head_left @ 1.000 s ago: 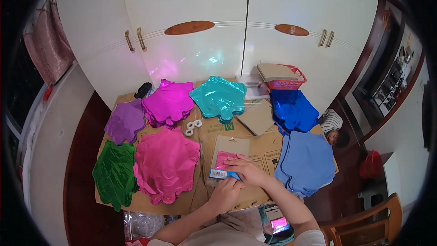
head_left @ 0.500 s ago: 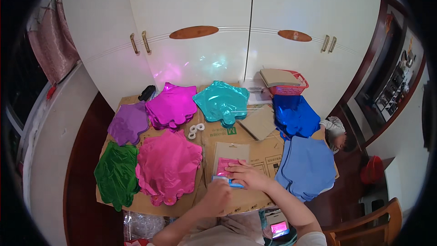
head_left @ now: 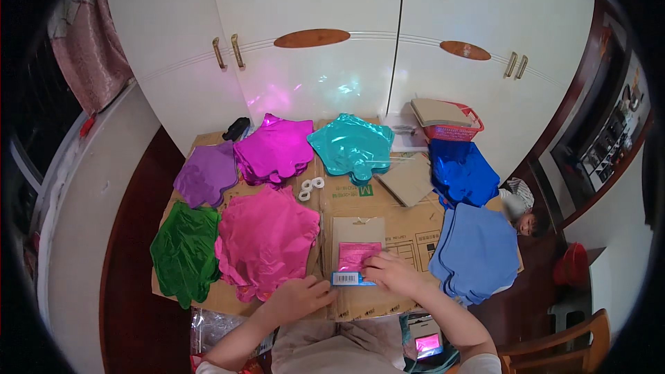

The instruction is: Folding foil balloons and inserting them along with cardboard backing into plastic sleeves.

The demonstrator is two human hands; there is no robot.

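A flat packet [head_left: 355,255] lies near the table's front edge, with pink foil showing over a grey-brown card. Across its lower end runs a blue strip bearing a white barcode label [head_left: 346,278]. My right hand [head_left: 396,275] rests on the packet's lower right, fingers bent and pressed on it. Just left of the blue strip is my left hand [head_left: 305,296], fingers loosely bent and apart, apparently holding nothing. Beside it spreads a stack of pink foil balloons [head_left: 267,239].
Foil stacks surround the work spot: green [head_left: 183,253], purple [head_left: 204,174], magenta [head_left: 275,149], teal [head_left: 352,145], dark blue [head_left: 463,173], pale blue [head_left: 478,249]. White tape rolls [head_left: 306,185], cards [head_left: 405,180] and a red basket [head_left: 454,129] stand farther back. A person [head_left: 523,211] is low beyond the right edge.
My left hand has moved left off the blue strip, uncovering the barcode label. My right hand has shifted to the packet's right side. The whole view has shifted slightly.
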